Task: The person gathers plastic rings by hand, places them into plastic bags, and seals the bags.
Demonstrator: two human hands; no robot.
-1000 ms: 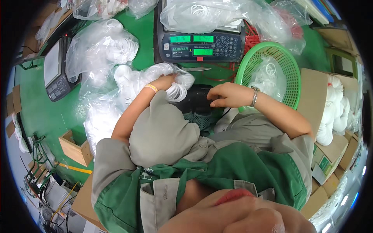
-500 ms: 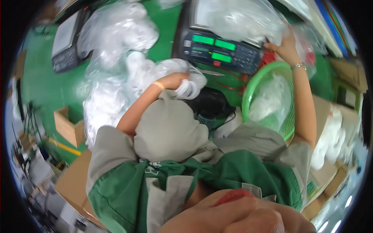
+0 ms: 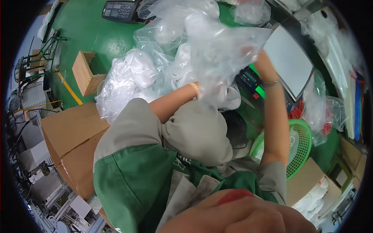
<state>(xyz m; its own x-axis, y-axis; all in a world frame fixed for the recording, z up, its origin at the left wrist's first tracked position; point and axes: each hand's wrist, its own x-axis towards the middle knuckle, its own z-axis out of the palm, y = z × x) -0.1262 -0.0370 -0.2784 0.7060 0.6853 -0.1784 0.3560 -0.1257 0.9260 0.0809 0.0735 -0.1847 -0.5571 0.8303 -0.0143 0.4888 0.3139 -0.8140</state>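
Note:
My right hand [image 3: 251,55] is raised over a grey weighing scale [image 3: 289,62] and grips a large clear plastic bag [image 3: 217,46], which hangs down and partly veils the hand. A thin bracelet sits on that wrist. My left hand [image 3: 208,93], with a yellow band on its wrist, lies under the hanging bag and closes on a white bundle [image 3: 233,100] next to the scale's lit display. Its fingers are mostly hidden by the plastic.
Several clear bags of white parts [image 3: 132,77] are piled on the green table [image 3: 89,31]. A green mesh basket [image 3: 303,149] sits at the right. Cardboard boxes [image 3: 74,128] stand at the left, a small open box [image 3: 83,72] behind them, and a second scale [image 3: 120,9] is at the top.
My right hand went from the green basket up past the scale and now holds a clear bag aloft. The view swung left. My left hand stayed on the white bundle.

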